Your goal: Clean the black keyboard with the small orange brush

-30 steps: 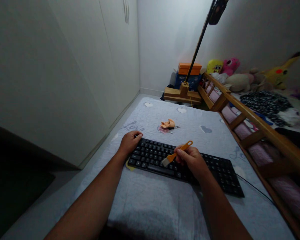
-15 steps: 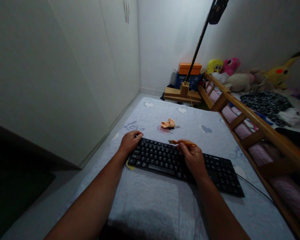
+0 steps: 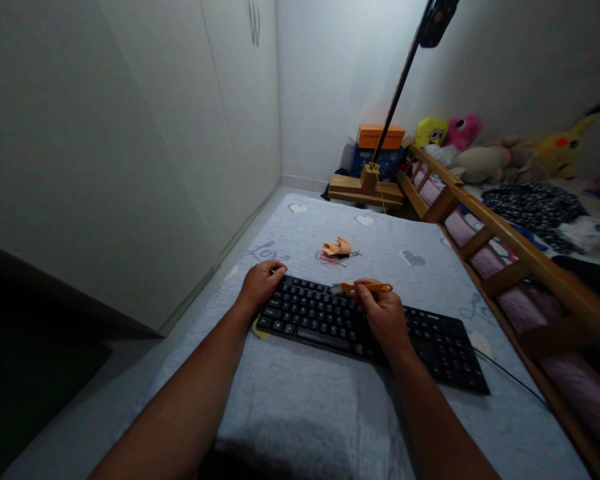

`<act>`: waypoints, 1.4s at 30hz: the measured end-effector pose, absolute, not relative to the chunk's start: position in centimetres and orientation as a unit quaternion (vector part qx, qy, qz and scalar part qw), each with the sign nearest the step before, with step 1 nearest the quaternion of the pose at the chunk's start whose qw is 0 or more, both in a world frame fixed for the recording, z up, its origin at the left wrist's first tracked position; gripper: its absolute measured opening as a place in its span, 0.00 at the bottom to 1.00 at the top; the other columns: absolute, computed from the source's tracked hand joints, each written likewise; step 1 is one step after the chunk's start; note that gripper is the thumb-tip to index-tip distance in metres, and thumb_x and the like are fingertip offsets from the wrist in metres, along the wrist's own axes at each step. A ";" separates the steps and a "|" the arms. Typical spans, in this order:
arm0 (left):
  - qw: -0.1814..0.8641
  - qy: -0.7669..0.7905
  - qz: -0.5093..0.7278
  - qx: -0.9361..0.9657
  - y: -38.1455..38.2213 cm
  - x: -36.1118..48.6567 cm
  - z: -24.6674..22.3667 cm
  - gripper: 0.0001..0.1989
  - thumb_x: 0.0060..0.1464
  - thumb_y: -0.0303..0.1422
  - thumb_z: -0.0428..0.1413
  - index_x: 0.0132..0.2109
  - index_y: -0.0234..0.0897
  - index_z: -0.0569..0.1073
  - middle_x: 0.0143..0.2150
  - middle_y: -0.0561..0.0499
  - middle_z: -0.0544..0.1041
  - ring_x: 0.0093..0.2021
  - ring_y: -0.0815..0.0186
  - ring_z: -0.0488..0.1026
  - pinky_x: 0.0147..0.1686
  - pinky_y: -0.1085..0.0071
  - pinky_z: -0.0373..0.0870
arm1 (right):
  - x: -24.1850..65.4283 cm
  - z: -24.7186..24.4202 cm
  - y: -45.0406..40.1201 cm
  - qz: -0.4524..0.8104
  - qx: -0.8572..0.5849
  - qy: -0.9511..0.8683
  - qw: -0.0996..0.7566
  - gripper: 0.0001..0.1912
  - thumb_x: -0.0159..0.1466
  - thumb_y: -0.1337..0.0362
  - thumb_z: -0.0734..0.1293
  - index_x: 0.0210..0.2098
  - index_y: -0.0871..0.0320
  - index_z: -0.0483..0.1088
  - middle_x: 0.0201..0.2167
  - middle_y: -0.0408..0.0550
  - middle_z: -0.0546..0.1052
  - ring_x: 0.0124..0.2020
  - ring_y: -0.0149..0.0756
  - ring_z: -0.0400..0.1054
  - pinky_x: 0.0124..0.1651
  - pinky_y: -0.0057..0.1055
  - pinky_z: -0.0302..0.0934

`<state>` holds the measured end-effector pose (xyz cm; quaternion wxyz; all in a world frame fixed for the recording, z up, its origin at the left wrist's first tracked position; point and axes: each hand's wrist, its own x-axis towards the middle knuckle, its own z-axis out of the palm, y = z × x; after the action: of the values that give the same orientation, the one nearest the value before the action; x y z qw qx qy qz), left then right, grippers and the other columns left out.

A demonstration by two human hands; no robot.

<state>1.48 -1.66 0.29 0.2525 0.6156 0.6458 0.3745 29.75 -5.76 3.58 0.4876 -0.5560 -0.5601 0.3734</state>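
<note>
"Below centre of the frame, what lies nearest?"
"Black keyboard (image 3: 310, 313); left hand (image 3: 263, 285) curled closed on its upper-left corner."
"Right hand (image 3: 383, 310)?"
"Closed in a pinch on a yellow brush (image 3: 349, 287), bristles at the top keys."
"Beyond?"
"Peach-coloured bundle (image 3: 338, 247), centre frame."

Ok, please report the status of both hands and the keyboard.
Left hand on keyboard, left end. Right hand holds brush at keyboard's far edge. Orange item beyond, apart from brush.
</note>
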 end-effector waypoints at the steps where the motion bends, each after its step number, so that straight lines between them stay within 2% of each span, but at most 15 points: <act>1: 0.253 0.645 0.375 0.615 -1.6 1.5 0.3 0.17 0.55 0.44 0.52 0.37 0.38 0.81 0.38 0.47 0.83 0.39 0.57 0.78 0.45 0.64 0.71 | 29.8 3.7 -5.8 0.368 -0.554 -0.557 0.497 0.24 0.61 0.44 0.69 0.41 0.59 0.79 0.30 0.51 0.82 0.27 0.39 0.73 0.32 0.35 0.67; 4: 0.254 0.644 0.376 0.615 -1.6 1.5 0.2 0.17 0.55 0.44 0.52 0.37 0.38 0.81 0.38 0.47 0.83 0.39 0.57 0.78 0.45 0.64 0.71 | 29.8 3.9 -5.8 0.397 -0.543 -0.539 0.507 0.24 0.59 0.44 0.70 0.40 0.59 0.78 0.29 0.51 0.82 0.27 0.39 0.73 0.31 0.34 0.67; 8: 0.252 0.645 0.375 0.616 -1.6 1.5 0.2 0.17 0.54 0.44 0.52 0.36 0.39 0.80 0.38 0.47 0.83 0.40 0.57 0.78 0.45 0.64 0.70 | 29.7 3.6 -5.8 0.449 -0.536 -0.541 0.467 0.25 0.57 0.42 0.71 0.37 0.59 0.77 0.25 0.49 0.80 0.23 0.38 0.71 0.27 0.33 0.65; 13: 0.253 0.645 0.380 0.613 -1.6 1.5 0.2 0.17 0.54 0.44 0.53 0.36 0.38 0.80 0.39 0.47 0.84 0.40 0.57 0.78 0.45 0.64 0.71 | 29.9 3.7 -5.8 0.353 -0.566 -0.550 0.502 0.23 0.61 0.45 0.69 0.41 0.59 0.78 0.31 0.52 0.82 0.27 0.38 0.73 0.32 0.34 0.66; 15: 0.255 0.646 0.380 0.611 -1.6 1.5 0.3 0.16 0.54 0.44 0.53 0.36 0.39 0.81 0.38 0.47 0.84 0.40 0.57 0.78 0.45 0.64 0.71 | 30.0 4.1 -6.0 0.357 -0.559 -0.551 0.506 0.22 0.61 0.46 0.69 0.41 0.59 0.77 0.31 0.51 0.82 0.28 0.38 0.73 0.32 0.34 0.66; 17: 0.256 0.647 0.380 0.610 -1.6 1.5 0.3 0.16 0.54 0.44 0.53 0.36 0.39 0.81 0.38 0.48 0.84 0.40 0.57 0.78 0.45 0.64 0.71 | 30.1 4.5 -6.3 0.416 -0.539 -0.552 0.482 0.22 0.59 0.45 0.69 0.39 0.58 0.77 0.27 0.49 0.80 0.25 0.37 0.72 0.29 0.32 0.65; 21: 0.255 0.649 0.378 0.609 -1.7 1.5 0.4 0.16 0.54 0.43 0.53 0.36 0.39 0.81 0.38 0.48 0.84 0.39 0.57 0.78 0.45 0.64 0.71 | 29.8 5.1 -7.0 0.550 -0.487 -0.568 0.372 0.19 0.57 0.47 0.71 0.35 0.58 0.75 0.22 0.45 0.77 0.22 0.33 0.68 0.24 0.29 0.61; 24: 0.255 0.647 0.380 0.610 -1.7 1.5 0.4 0.16 0.54 0.43 0.53 0.36 0.39 0.81 0.38 0.48 0.84 0.40 0.57 0.78 0.45 0.64 0.71 | 29.5 5.1 -7.2 0.575 -0.476 -0.580 0.327 0.18 0.57 0.49 0.71 0.35 0.58 0.75 0.22 0.44 0.77 0.21 0.31 0.67 0.24 0.27 0.59; 31: 0.259 0.647 0.380 0.609 -1.7 1.5 0.2 0.17 0.55 0.44 0.52 0.37 0.39 0.81 0.38 0.48 0.83 0.40 0.57 0.78 0.44 0.64 0.71 | 29.5 4.0 -6.5 0.472 -0.516 -0.576 0.424 0.22 0.59 0.45 0.70 0.38 0.57 0.77 0.26 0.48 0.80 0.25 0.37 0.71 0.26 0.31 0.62; 37: 0.256 0.644 0.384 0.610 -1.7 1.6 0.3 0.16 0.55 0.43 0.53 0.37 0.39 0.81 0.38 0.48 0.84 0.41 0.57 0.79 0.46 0.64 0.71 | 29.8 3.7 -6.2 0.370 -0.546 -0.573 0.486 0.21 0.62 0.46 0.68 0.41 0.57 0.78 0.32 0.50 0.82 0.30 0.40 0.74 0.33 0.34 0.66; 39: 0.258 0.647 0.382 0.607 -1.7 1.6 0.3 0.16 0.54 0.43 0.53 0.37 0.39 0.81 0.38 0.48 0.84 0.40 0.57 0.79 0.46 0.64 0.71 | 29.9 3.9 -6.3 0.372 -0.544 -0.566 0.496 0.20 0.62 0.47 0.68 0.40 0.57 0.78 0.32 0.50 0.82 0.31 0.40 0.75 0.34 0.34 0.67; 42: 0.260 0.648 0.381 0.606 -1.7 1.6 0.3 0.16 0.54 0.43 0.53 0.37 0.38 0.81 0.38 0.47 0.84 0.40 0.57 0.79 0.45 0.64 0.72 | 29.7 4.6 -6.7 0.459 -0.513 -0.560 0.461 0.20 0.60 0.47 0.70 0.38 0.57 0.78 0.27 0.49 0.81 0.27 0.38 0.73 0.29 0.32 0.65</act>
<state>1.60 -1.71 0.28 0.2598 0.6065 0.6478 0.3807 29.71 -6.74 4.56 0.4606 -0.5129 -0.5601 0.4595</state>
